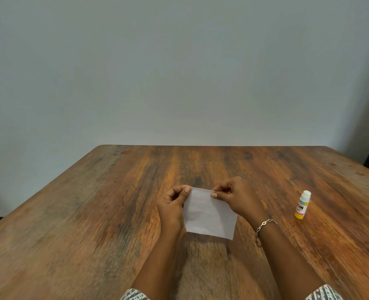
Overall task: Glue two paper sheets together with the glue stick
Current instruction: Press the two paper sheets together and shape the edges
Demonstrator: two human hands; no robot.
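Item: white paper, held above the middle of the near part of the wooden table, between the two hands. Whether it is one sheet or two laid together cannot be told; only one white face shows. Its upper edge runs left to right, slightly lower on the right; the sheet hangs from that edge, slanting toward the viewer, with the lower right corner nearest. A faint shadow lies on the table under its lower edge. Somewhat wider than tall as seen.

Item: glue stick, standing on the table to the right of the paper, well apart from it and from both hands. Long axis upright, leaning slightly in the wide-angle view; white rounded cap at the top, yellow band at the base, printed label between. No containers on the table.

Item: left hand, fingers curled in, thumb and forefinger pinching the upper left corner of the paper.

Item: right hand, fingers curled, thumb and forefinger pinching the upper right corner. A metal link bracelet on the wrist.

Item: patterned sleeves, edges visible at the bottom of the view on both forearms.

Surround: plain pale wall behind the table's far edge.
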